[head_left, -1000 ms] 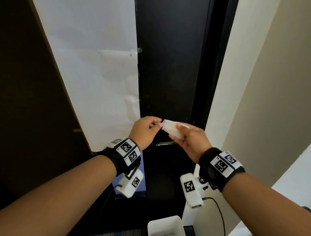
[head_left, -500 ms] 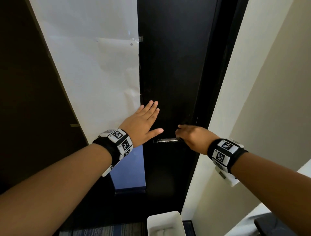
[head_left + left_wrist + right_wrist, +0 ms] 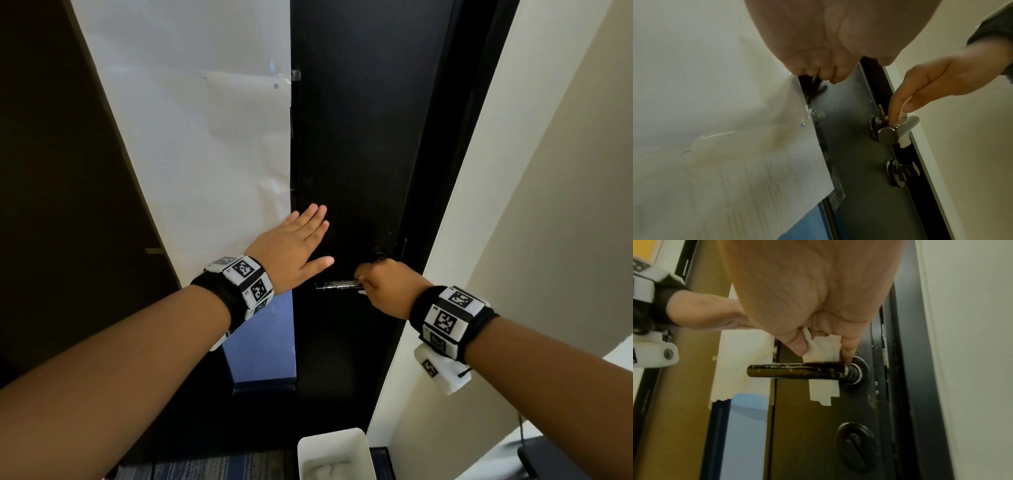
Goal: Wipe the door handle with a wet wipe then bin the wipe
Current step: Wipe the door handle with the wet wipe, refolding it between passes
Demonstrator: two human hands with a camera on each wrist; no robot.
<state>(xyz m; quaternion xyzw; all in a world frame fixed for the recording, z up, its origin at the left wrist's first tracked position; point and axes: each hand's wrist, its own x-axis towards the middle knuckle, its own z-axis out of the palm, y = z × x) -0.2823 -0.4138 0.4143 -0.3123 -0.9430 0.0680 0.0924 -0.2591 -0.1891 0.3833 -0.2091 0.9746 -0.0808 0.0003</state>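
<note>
A dark metal lever handle (image 3: 337,284) (image 3: 793,370) (image 3: 888,134) sticks out of the black door (image 3: 359,137). My right hand (image 3: 383,286) (image 3: 818,344) pinches a white wet wipe (image 3: 825,347) (image 3: 904,110) between thumb and fingers and holds it draped over the handle near its base; the wipe's lower end hangs below the handle. My left hand (image 3: 298,240) lies flat with straight fingers against the door, just left of and above the handle. A white bin (image 3: 334,452) stands on the floor below the handle.
White paper (image 3: 191,130) covers the panel left of the door. A round lock (image 3: 857,447) (image 3: 898,172) sits under the handle. The cream door frame and wall (image 3: 513,205) run close on the right. A dark object (image 3: 561,455) shows at the lower right.
A second ago both hands held the wipe in front of the door. Since then my left hand went flat onto the door and my right hand brought the wipe onto the handle near its base.
</note>
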